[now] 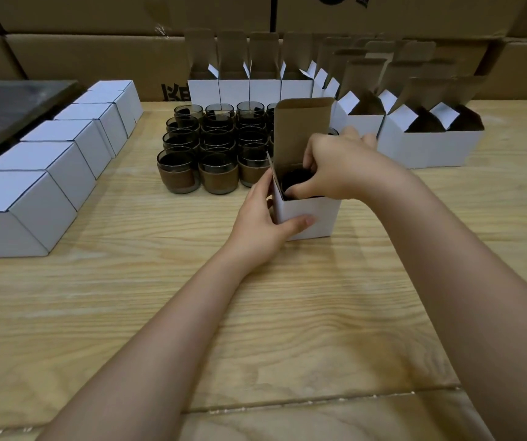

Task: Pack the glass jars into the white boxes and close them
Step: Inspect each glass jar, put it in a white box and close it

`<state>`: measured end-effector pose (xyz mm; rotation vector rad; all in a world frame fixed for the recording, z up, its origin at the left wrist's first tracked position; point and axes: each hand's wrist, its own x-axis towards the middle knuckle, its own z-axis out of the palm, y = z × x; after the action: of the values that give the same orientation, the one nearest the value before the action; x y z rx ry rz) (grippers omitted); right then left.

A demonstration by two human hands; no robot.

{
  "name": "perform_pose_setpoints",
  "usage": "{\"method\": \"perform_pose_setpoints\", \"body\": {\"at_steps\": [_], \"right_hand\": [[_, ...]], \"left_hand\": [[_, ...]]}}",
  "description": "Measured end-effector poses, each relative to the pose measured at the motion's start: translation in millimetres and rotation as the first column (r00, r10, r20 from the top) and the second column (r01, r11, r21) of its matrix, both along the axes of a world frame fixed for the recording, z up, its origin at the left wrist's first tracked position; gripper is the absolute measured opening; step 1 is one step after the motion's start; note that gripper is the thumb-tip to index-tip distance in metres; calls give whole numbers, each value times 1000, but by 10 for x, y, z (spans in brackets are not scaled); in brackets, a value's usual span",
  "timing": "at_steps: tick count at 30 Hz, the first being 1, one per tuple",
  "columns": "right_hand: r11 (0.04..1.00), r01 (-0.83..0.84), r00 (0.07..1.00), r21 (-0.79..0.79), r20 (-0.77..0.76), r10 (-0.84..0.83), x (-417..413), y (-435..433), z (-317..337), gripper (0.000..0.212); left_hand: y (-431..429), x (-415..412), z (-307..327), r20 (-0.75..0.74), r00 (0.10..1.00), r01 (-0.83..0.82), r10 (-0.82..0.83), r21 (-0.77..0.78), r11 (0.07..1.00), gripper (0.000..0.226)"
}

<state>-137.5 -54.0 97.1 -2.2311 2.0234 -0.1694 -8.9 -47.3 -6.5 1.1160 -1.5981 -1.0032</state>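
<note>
- jar [297, 181]: dark glass, sits inside the white box [313, 218] at mid-counter; only its rim and dark mouth show.
- Handling, judged: rigid, smooth, breakable, and weighty for its size. Best taken at the rim or round the banded body, and lowered rather than dropped.
- white box: thin card, so judged light and easily dented. It likely slides on the counter [255, 313] unless braced.
- lid flap [303, 122] stands upright on the far side of the box; the left side flap is raised too.
- left hand [265, 227]: braces the near-left corner of the box. The thumb lies flat across the near face and the other fingers wrap the left wall, a light pinch on the card.
- right hand [338, 173]: fingers [303, 187] curl down into the box mouth, closed on the jar's rim, with the thumb at the far edge. How firm the grip is cannot be told.
- unpacked jars [211, 144] stand grouped just left and far of the box, brown bands round their lower halves.
- closed boxes [49, 163] sit in a row at the left.
- open boxes [430, 144] wait at the right and along the far side.
</note>
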Motion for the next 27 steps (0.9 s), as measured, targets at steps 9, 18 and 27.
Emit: {"method": "perform_pose_setpoints", "body": {"at_steps": [9,18,27], "right_hand": [[990,-13,992,-141,121,31,-18,-71,13,36],[929,369,93,-31,996,-4,-226,-85,-530,35],[986,96,96,-138,987,129,-144,-72,-733,59]], "left_hand": [[-9,0,-29,-22,1000,19,-19,-8,1000,81],[16,-7,-64,-138,989,46,-52,-45,998,83],[45,-14,-28,-123,991,47,-49,-19,999,61]]}}
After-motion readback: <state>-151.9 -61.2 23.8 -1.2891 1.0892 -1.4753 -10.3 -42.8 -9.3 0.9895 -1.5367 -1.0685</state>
